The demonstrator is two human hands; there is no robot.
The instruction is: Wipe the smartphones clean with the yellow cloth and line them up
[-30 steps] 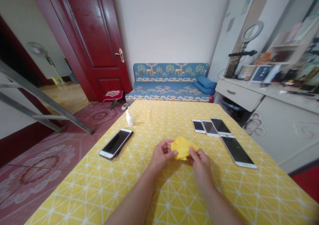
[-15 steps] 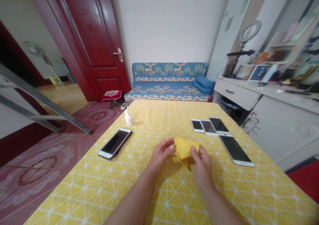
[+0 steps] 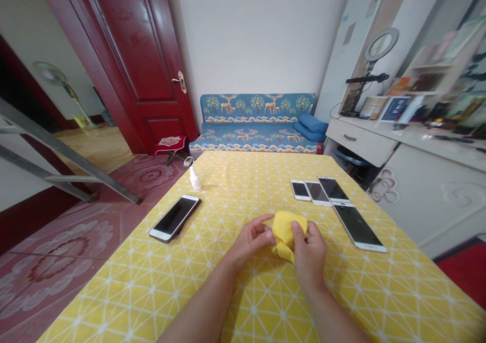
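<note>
Yellow cloth (image 3: pixel 287 230) sits bunched between both hands, just above the yellow patterned tablecloth (image 3: pixel 243 292) near the middle of the table. Right hand (image 3: pixel 310 249) closes around the cloth's right side, thumb pressed across its front and fingers curled behind it, so the grip is narrow and full of fabric. Left hand (image 3: pixel 251 239) pinches the cloth's left edge between thumb and forefinger, the other fingers loosely bent. A folded corner of the cloth hangs down between the 2 hands. Both bare forearms run back from the hands toward the bottom edge of the view.

To the right of the hands, near them, lies a large phone (image 3: pixel 359 226) with a dark screen, face up. Beyond it, 3 smaller phones (image 3: pixel 318 191) lie side by side, touching or nearly so. To the left, well apart from the hands, a single phone (image 3: pixel 174 218) lies at an angle close to the table's left edge. Farther up that edge stands a small white bottle (image 3: pixel 195 179), upright.

Past the far end of the table is a blue sofa (image 3: pixel 258 125) printed with deer and trees. A dark red door (image 3: pixel 140 65) stands open at the left. A ring light (image 3: pixel 381 45) stands on a white desk (image 3: pixel 360 140) at the right.
</note>
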